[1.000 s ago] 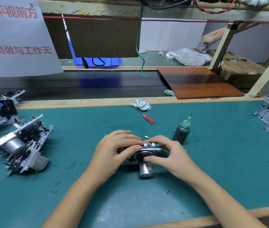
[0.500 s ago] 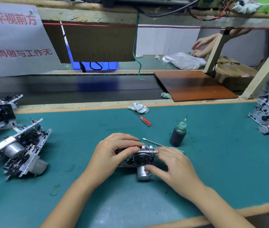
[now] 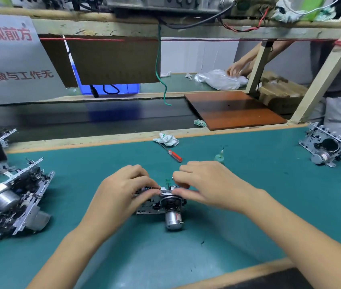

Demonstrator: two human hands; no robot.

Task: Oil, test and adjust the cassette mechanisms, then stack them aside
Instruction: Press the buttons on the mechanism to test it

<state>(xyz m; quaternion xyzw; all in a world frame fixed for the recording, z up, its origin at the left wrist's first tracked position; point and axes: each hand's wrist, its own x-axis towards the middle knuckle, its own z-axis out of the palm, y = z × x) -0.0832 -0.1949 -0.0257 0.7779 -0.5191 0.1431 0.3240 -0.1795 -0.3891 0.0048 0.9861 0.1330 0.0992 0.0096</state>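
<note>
The cassette mechanism (image 3: 161, 202) now sits pinched at its top edge between my left hand (image 3: 123, 192) and right hand (image 3: 205, 184); my right thumb has left the motor, so I'm adjusting.

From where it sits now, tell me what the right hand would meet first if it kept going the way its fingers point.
Probably the left hand: the right hand points leftward over the cassette mechanism.
</note>
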